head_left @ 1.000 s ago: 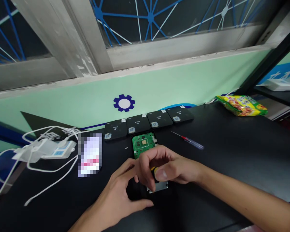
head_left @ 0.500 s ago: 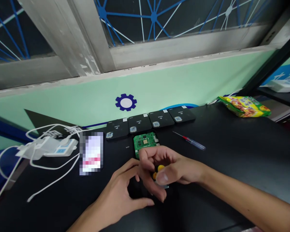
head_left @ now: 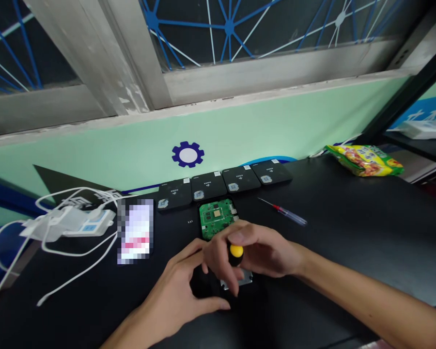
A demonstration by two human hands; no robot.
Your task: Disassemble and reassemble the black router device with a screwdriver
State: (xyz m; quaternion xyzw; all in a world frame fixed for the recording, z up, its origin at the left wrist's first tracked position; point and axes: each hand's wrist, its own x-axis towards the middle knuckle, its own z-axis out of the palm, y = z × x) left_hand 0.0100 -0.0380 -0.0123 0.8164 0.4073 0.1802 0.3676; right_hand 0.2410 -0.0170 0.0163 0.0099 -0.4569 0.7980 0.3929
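My right hand [head_left: 252, 247] is closed around a screwdriver [head_left: 236, 251] with a yellow-and-black handle, seen end-on. Its tip is hidden below my fingers. Under it shows a silvery metal plate [head_left: 245, 278], partly covered by my right fingers. My left hand [head_left: 183, 286] curves around a dark casing [head_left: 201, 283] by the plate, thumb on the near side and fingers on the far side. The casing blends into the black table, so its outline is hard to make out. Just beyond my hands lies a green circuit board [head_left: 216, 218] in a black shell.
Several flat black boxes [head_left: 207, 187] stand in a row along the wall. A clear-handled screwdriver [head_left: 290, 215] lies right of the board, tiny screws [head_left: 190, 221] left of it. Further left are a phone [head_left: 136, 232] and a white power strip [head_left: 90, 224] with cables. A snack bag [head_left: 366, 160] lies far right.
My right hand has turned and its fingers have shifted around the screwdriver, so the round yellow handle end now faces up. More of the metal plate shows. My left hand has stayed nearly still.
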